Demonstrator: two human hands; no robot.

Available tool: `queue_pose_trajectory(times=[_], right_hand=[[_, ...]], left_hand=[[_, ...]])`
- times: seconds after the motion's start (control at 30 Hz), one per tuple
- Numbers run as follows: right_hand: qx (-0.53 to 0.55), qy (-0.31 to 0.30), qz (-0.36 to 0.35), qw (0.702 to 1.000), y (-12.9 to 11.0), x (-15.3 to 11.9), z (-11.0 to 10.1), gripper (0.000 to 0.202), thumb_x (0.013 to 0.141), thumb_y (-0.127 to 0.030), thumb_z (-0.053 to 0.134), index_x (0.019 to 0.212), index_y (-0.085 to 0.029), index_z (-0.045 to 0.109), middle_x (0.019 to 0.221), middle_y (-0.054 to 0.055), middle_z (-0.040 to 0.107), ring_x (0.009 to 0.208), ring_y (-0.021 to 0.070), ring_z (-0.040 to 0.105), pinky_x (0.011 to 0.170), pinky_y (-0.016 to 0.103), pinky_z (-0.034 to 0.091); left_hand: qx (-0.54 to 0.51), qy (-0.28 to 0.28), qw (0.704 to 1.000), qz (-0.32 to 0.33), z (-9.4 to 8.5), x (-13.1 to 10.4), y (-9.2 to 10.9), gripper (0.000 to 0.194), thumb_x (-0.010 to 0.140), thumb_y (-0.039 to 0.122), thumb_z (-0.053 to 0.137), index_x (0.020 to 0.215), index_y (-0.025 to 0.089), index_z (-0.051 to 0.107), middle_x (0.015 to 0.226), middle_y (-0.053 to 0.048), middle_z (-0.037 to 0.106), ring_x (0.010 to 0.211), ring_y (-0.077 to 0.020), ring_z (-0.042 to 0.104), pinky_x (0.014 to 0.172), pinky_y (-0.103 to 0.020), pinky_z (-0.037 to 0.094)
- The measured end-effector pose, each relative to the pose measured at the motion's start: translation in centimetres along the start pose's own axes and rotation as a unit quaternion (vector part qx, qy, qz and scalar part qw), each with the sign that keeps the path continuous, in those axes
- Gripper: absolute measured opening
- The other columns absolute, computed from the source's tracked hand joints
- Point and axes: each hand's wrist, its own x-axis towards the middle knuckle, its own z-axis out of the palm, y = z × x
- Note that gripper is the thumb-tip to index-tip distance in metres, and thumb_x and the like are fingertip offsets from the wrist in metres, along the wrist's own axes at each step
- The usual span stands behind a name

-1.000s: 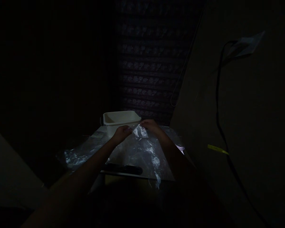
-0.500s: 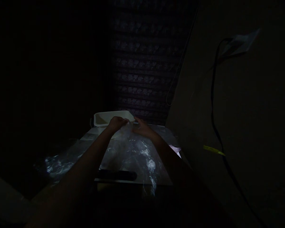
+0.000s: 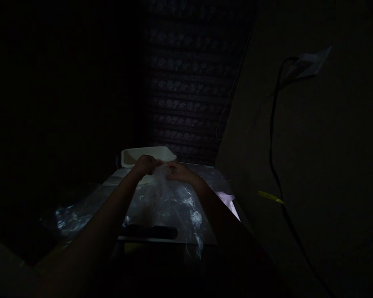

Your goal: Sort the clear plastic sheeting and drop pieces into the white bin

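Observation:
Very dim light covers the scene. My left hand [image 3: 146, 164] is closed, its fingertips pinching the gathered top of a clear plastic bag [image 3: 162, 179]. Close beside it on the right, my right hand [image 3: 179, 171] has its fingers bent onto the same bunched plastic. Below my hands, crinkled shiny plastic spreads over the pale table [image 3: 205, 238]. Just behind my hands stands a white rectangular tub [image 3: 133, 156], partly covered by my left hand. Whether anything is inside the bag is too dark to tell.
A dark elongated object [image 3: 152, 231] lies at the table's near edge. Something pale pink [image 3: 226, 199] sits at the right edge. Patterned blinds [image 3: 180, 87] hang behind. On the right wall, a black cable [image 3: 272, 145] with a yellow tag [image 3: 270, 196] runs down from an outlet [image 3: 309, 64].
My right hand has closed in from the tub's right corner onto the plastic. My left hand has shifted slightly left and down. The view has moved a little.

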Motion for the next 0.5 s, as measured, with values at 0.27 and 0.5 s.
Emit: queue_pose_trajectory(times=[0.27, 0.5], right_hand=[[-0.014, 0.110, 0.008, 0.994, -1.2, 1.5, 0.0, 0.008, 0.058, -0.016, 0.045, 0.058, -0.015, 0.052, 0.058, 0.000, 0.053, 0.056, 0.0092, 0.049, 0.055, 0.022, 0.038], [0.085, 0.169, 0.072, 0.979, -2.3, 0.5, -2.7, 0.006, 0.054, -0.012, 0.045, 0.052, -0.015, 0.050, 0.053, -0.002, 0.053, 0.053, 0.0087, 0.049, 0.054, 0.020, 0.038]], left_hand=[[0.012, -0.089, 0.996, -0.019, -1.2, -0.9, 1.3, 0.028, 0.041, 0.033, 0.061, 0.057, 0.013, 0.051, 0.032, 0.006, 0.038, 0.030, -0.0052, 0.034, 0.032, -0.018, 0.029], [0.049, -0.150, 0.987, 0.019, -2.5, -0.3, -0.4, 0.017, 0.044, 0.028, 0.057, 0.052, 0.013, 0.055, 0.042, 0.003, 0.047, 0.037, -0.0060, 0.038, 0.036, -0.019, 0.032]])
